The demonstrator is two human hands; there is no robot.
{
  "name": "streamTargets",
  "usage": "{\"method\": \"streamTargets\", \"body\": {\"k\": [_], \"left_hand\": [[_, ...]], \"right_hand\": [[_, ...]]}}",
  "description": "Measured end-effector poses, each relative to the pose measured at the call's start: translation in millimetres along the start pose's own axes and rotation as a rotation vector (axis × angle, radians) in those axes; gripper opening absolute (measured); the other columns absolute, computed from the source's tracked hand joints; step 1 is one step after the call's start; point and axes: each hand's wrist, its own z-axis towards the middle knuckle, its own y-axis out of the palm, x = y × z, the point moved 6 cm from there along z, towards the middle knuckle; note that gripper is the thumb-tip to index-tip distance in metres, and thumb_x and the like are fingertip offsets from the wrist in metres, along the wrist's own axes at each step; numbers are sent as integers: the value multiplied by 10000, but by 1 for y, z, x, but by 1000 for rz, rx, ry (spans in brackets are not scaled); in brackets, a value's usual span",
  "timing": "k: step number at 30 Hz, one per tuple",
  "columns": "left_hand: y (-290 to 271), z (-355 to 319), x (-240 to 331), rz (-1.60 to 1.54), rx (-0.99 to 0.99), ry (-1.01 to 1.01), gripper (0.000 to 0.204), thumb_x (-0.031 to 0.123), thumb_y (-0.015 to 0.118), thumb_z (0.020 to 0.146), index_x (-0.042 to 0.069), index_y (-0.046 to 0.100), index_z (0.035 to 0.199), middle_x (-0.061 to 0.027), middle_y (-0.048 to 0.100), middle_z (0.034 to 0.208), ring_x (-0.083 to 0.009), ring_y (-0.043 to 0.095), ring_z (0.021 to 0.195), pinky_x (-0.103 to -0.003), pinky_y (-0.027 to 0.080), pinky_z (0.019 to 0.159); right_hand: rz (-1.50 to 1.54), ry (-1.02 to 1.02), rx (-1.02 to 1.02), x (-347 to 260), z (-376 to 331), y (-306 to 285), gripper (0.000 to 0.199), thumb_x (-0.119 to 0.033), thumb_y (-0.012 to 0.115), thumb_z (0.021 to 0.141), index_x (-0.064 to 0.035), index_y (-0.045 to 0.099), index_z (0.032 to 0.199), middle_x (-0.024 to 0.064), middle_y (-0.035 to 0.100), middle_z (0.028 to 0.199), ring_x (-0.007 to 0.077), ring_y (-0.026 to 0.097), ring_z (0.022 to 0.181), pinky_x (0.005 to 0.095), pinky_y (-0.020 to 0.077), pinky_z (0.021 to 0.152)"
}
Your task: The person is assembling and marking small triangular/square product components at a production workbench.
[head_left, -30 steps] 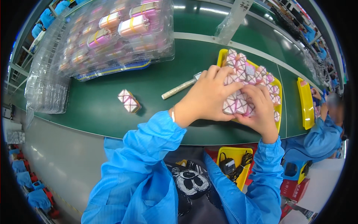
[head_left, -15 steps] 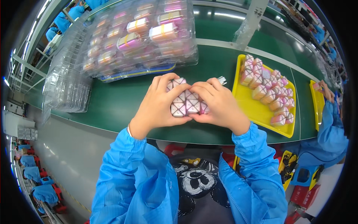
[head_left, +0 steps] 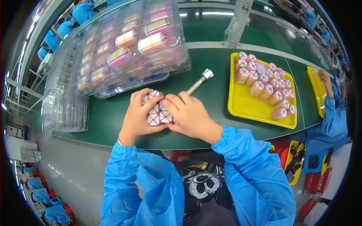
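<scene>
From where I'm standing, far left: 1 stack of empty clear trays (head_left: pixel 68 109) is standing on the green table (head_left: pixel 215 116). Next, filled clear trays (head_left: pixel 183 62) are sitting on a blue tray (head_left: pixel 132 86). Left hand (head_left: pixel 135 116) is cupping the left side of a cluster of blocks (head_left: pixel 155 116), fingers curling round the far side, thumb lying along the near side. Cluster is sitting between the 2 hands near the table's front edge; can't tell if it's touching the tabletop. Right hand (head_left: pixel 192 117) is closing in from the right, fingers bent, only partly open, thumb near the other thumb. Handling guess: blocks are looking stiff, fairly heavy for their size, slick-sided, easily dented; loose ones could slip out, so outer sides are seeming the best hold, pressing evenly, low down. Beyond the right hand, a metal-headed tool (head_left: pixel 206 74) is lying. Right: a yellow tray (head_left: pixel 241 107) is holding more blocks (head_left: pixel 266 90). Far right, a co-worker's hand (head_left: pixel 326 81) is hovering by a 2nd yellow tray (head_left: pixel 318 92).
</scene>
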Motion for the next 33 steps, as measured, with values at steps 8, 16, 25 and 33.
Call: {"method": "streamTargets", "body": {"k": [8,16,25,33], "left_hand": [[8,4,-2,140,-40,-25,753,359,863,533,169,644,1228,-129,519,1298,-355,512,1140,-463,481,904],[10,4,-10,267,-79,-119,891,482,860,530,196,572,1323,-106,511,1372,-330,523,1195,-478,440,966],[9,1,-4,264,-23,-49,907,608,795,564,146,585,1316,-136,485,1422,-418,425,1298,-530,337,1064],[-1,-12,22,235,244,71,707,685,541,811,74,660,1147,-141,589,1291,-406,490,1250,-535,352,1038]], "right_hand": [[48,41,-21,18,0,20,695,-346,796,632,-63,561,1222,83,557,1138,273,522,993,349,527,694],[-43,157,-170,15,-7,23,813,-415,784,659,-107,520,1364,123,542,1244,326,525,1060,413,509,783],[64,219,28,43,-20,-53,706,-466,725,794,-84,525,1353,189,496,1365,394,497,1179,490,437,973],[-423,502,-22,200,-42,-145,922,-486,826,621,-206,478,1429,209,368,1501,488,362,1334,566,351,1076]]}}
